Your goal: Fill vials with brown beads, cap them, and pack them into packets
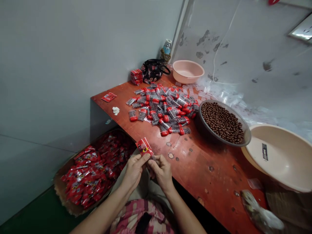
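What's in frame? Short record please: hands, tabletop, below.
left hand: pinching red packet
right hand: fingers at the packet's lower end
tabletop: heap of red-ended clear packs; grey bowl of brown balls; pink basin behind; pale basin at picture right
below: brown container of red packets

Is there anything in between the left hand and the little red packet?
Nothing visible: the left hand touches the red packet directly. The right hand pinches its lower end, where the grip hides some detail.
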The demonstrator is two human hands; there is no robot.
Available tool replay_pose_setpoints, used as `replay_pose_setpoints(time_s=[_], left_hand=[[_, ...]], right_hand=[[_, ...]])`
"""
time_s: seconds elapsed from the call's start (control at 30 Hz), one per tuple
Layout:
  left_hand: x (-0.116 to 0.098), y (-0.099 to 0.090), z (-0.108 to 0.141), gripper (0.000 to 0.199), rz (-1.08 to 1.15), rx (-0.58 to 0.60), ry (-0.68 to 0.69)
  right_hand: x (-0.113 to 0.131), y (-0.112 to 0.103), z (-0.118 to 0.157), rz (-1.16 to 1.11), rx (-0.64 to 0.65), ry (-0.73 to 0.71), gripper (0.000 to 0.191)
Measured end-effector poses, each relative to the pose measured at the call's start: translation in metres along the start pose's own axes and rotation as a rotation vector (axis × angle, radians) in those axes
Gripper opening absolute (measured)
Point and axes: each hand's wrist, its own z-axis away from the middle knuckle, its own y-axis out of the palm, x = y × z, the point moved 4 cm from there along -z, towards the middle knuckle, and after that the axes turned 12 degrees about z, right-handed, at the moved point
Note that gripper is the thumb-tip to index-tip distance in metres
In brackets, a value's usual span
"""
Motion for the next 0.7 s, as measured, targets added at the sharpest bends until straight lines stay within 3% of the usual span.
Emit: replay_pose_setpoints(time_s=[0.1, 0.27, 0.43, 0.5, 0.6, 0.7], left_hand=[[0.0, 0.001, -0.001, 0.023, 0.031, 0.003, -0.016], [0.001, 0.001, -0.002, 0.025, 0.07, -0.063, 0.014], [0.009, 0.0, 0.006, 0.034, 0.026, -0.013, -0.076], [0.009, -0.001, 0.007, 0.034, 0.033, 0.024, -0.102], [0.006, -0.001, 0.005, 0.031, 0.087, 0.041, -0.093], [0.004, -0.003, 0.001, 0.025, 0.129, -0.035, -0.012]], right_hand=[[0.0, 0.002, 0.001, -0.038, 0.07, 0.036, 0.024], [0.007, -0.003, 0.004, 0.151, -0.05, -0.095, 0.019], [-0.001, 0.008, 0.003, -0.168, 0.1, 0.06, 0.022], [-0.003, 0.009, 0.004, -0.19, 0.106, 0.074, 0.023], [-0.002, 0.004, 0.007, -0.034, 0.024, 0.009, 0.02], [0.001, -0.001, 0.011, 0.16, -0.065, -0.095, 0.02]])
